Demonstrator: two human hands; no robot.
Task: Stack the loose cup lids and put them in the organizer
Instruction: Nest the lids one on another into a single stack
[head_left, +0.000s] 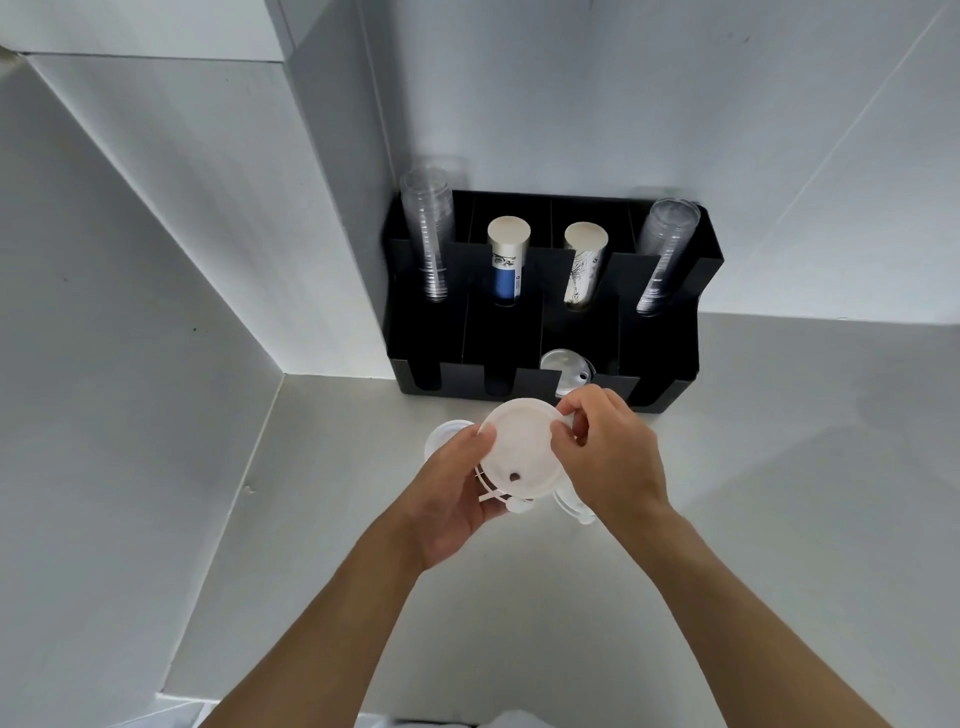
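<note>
I hold a small stack of white cup lids (522, 448) above the counter, just in front of the black organizer (670, 343). My left hand (451, 491) cups the stack from below and from the left. My right hand (605, 447) pinches the top lid's right rim with its fingertips. One translucent lid (563, 366) stands in the organizer's third front slot. Another loose lid (441, 434) lies on the counter behind my left hand, and a clear one (569, 501) peeks out under my right hand.
The organizer's back slots hold two stacks of clear cups (428, 228) (662, 254) and two stacks of paper cups (506, 260) (582, 265). It sits in a corner, with white walls (156, 260) at left and behind. The white counter (805, 467) stretches out to the right.
</note>
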